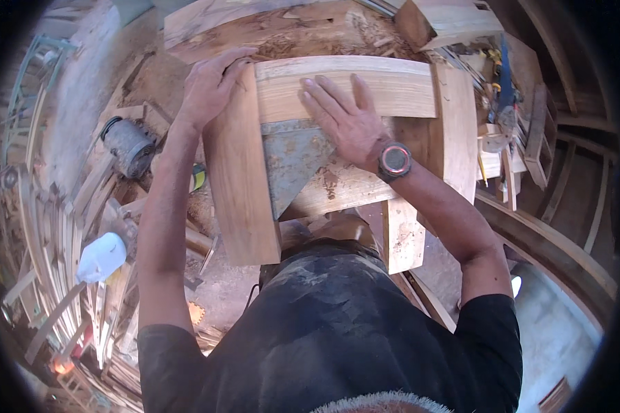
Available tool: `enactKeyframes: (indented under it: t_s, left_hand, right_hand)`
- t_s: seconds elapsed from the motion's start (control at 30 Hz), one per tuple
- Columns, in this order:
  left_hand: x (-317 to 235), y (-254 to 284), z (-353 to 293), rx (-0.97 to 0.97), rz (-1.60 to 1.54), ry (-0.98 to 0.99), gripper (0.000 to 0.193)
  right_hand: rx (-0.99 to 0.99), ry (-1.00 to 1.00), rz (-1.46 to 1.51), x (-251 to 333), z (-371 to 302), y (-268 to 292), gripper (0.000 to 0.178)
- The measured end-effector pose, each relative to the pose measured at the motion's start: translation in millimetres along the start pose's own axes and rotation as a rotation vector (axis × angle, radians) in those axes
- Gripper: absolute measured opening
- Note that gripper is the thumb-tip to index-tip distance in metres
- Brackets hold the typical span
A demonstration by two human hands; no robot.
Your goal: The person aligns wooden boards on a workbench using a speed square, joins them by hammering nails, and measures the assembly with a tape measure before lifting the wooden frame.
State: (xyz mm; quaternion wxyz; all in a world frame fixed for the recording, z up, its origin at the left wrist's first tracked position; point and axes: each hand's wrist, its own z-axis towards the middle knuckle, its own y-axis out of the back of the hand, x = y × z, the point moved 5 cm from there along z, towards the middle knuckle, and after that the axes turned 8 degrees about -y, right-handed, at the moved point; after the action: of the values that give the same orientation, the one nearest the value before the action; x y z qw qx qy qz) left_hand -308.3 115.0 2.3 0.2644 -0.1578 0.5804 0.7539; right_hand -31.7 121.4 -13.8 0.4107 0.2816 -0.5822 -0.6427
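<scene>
A pale wooden frame lies in front of me, made of a broad left board, a crosspiece at its far end and a right board. My left hand is wrapped over the outer far corner of the left board, where it meets the crosspiece; its fingertips are partly hidden. Flat on the crosspiece rests my right hand, fingers stretched out, with a watch on that wrist. A grey, stained flat piece shows inside the frame, beside the left board.
Beyond the frame lies a thick rough wood slab with shavings near it. A grey motor-like cylinder and a white plastic jug stand to the left among many wood strips. Hand tools and a blue saw-like blade lie at the right.
</scene>
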Motion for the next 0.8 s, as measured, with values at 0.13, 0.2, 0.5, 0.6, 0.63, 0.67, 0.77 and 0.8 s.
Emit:
enactKeyframes:
  t_s: [0.13, 0.2, 0.5, 0.6, 0.63, 0.67, 0.77, 0.8]
  left_hand:
    - [-0.3, 0.3, 0.4, -0.028, 0.024, -0.004, 0.029]
    - [-0.1, -3.6, 1.8, -0.036, -0.023, 0.0, 0.029]
    - [-1.6, 3.4, -4.2, -0.013, 0.05, 0.103, 0.034]
    - [2.9, 6.9, -5.8, -0.163, -0.01, 0.128, 0.036]
    - [5.4, 3.7, -7.3, -0.161, -0.016, 0.137, 0.036]
    - [10.7, 4.2, -12.8, -0.209, -0.09, 0.233, 0.035]
    - [19.1, 1.3, -19.5, -0.312, -0.257, 0.341, 0.032]
    - [20.3, 1.4, -20.9, -0.366, -0.34, 0.341, 0.029]
  right_hand:
    - [0.034, -0.006, -0.03, -0.8, 0.1, 4.8, 0.086]
    - [0.007, 0.032, -0.039, -2.0, 0.0, 4.2, 0.076]
    - [0.01, 0.013, -0.035, 0.4, 1.7, 7.9, 0.068]
    - [0.031, 0.005, -0.057, 1.2, 5.1, 12.8, 0.063]
    - [0.042, 0.008, -0.055, 0.6, 5.7, 12.0, 0.063]
    - [0.016, 0.002, -0.008, 0.3, 6.1, 11.5, 0.062]
    - [0.008, -0.001, 0.037, -0.3, 8.0, 13.7, 0.057]
    - [0.009, 0.0, 0.035, -0.1, 7.9, 13.5, 0.054]
